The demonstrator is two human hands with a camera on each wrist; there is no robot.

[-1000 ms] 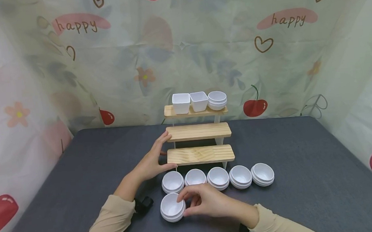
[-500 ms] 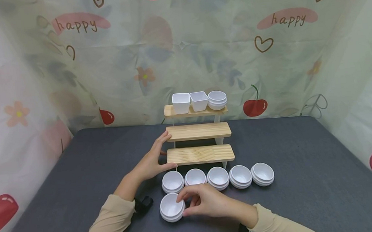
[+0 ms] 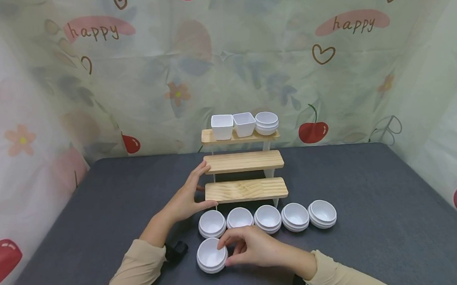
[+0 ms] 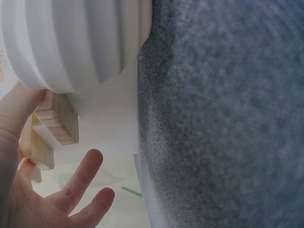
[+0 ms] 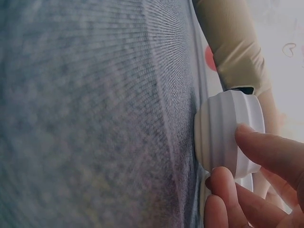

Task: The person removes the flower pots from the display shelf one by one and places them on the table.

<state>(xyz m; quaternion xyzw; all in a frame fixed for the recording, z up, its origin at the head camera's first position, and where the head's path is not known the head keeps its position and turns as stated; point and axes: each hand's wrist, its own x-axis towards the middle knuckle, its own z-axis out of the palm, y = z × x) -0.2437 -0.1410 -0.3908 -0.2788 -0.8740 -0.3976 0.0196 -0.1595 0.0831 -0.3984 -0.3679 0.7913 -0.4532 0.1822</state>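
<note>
In the head view, my right hand (image 3: 257, 246) holds a small round white bowl (image 3: 211, 253) by its right side, with curled fingers. The bowl stands upright on the dark table. Its stepped, ridged wall (image 5: 225, 133) shows in the right wrist view, the thumb and fingertips against it. I cannot tell whether it is one bowl or a nested stack. My left hand (image 3: 182, 201) touches the left ends of a three-tier wooden stand, thumb at the lowest shelf (image 3: 246, 190) and fingertips at the middle shelf (image 3: 244, 162). Its other fingers stretch out straight in the left wrist view.
Several matching round bowls (image 3: 296, 217) form a row in front of the stand. On the top shelf (image 3: 232, 141) sit two square white bowls (image 3: 222, 128) and a round one (image 3: 267, 122). Behind the grey table (image 3: 379, 220) hangs a printed curtain (image 3: 244, 38).
</note>
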